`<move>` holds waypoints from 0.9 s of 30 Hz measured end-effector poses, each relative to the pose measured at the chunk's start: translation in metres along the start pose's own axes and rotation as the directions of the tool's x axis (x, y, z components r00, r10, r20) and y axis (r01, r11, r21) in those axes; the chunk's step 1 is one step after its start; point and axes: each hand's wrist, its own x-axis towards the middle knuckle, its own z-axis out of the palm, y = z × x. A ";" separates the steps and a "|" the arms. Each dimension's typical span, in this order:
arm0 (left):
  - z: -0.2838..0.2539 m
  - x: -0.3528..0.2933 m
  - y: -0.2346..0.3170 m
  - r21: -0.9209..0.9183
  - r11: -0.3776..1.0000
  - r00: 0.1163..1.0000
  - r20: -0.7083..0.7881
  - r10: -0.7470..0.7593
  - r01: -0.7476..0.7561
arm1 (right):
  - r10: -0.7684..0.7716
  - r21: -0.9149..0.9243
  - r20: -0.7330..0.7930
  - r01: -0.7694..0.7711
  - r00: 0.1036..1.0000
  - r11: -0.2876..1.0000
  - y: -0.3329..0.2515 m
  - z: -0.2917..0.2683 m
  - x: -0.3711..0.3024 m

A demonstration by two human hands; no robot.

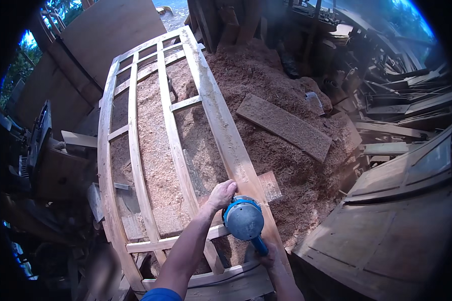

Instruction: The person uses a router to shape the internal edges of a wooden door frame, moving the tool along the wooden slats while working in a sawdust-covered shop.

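A blue handheld power tool (243, 220) with a round grey cap rests on the wide right-hand rail of a large wooden frame (206, 95). My left hand (222, 194) is closed round the tool's far left side, where the cap partly hides the grip. On the near right side, my right hand (269, 255) wraps round a blue handle. The face of the rail under the tool is hidden. Fine shavings lie along the rail beyond it. The frame has long slats and short crosspieces, and a dark cord (221, 282) runs across its near end.
Sawdust (281, 190) heaps under and right of the frame, with a loose board (286, 125) on it. At the right stand panelled wooden doors (366, 236) and stacked timber (407, 108). A large brown sheet (113, 40) leans at the far left, near dark machinery (40, 140).
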 end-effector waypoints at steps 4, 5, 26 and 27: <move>0.009 0.002 0.004 -0.007 1.000 1.000 0.016 0.001 -0.001 | -0.005 -0.044 -0.029 0.004 1.000 0.999 0.001 -0.004 -0.006; 0.011 0.001 0.008 0.014 0.999 0.999 0.032 0.029 -0.029 | -0.014 -0.053 -0.035 0.013 0.999 0.999 0.001 -0.005 -0.008; 0.001 -0.010 -0.007 -0.008 1.000 0.999 0.030 -0.011 0.011 | 0.136 -0.058 0.101 -0.131 0.986 0.990 -0.018 -0.003 -0.009; 0.000 -0.012 -0.011 -0.020 0.999 0.999 0.025 -0.027 0.027 | 0.106 -0.050 0.093 -0.102 0.990 0.994 -0.012 0.001 -0.010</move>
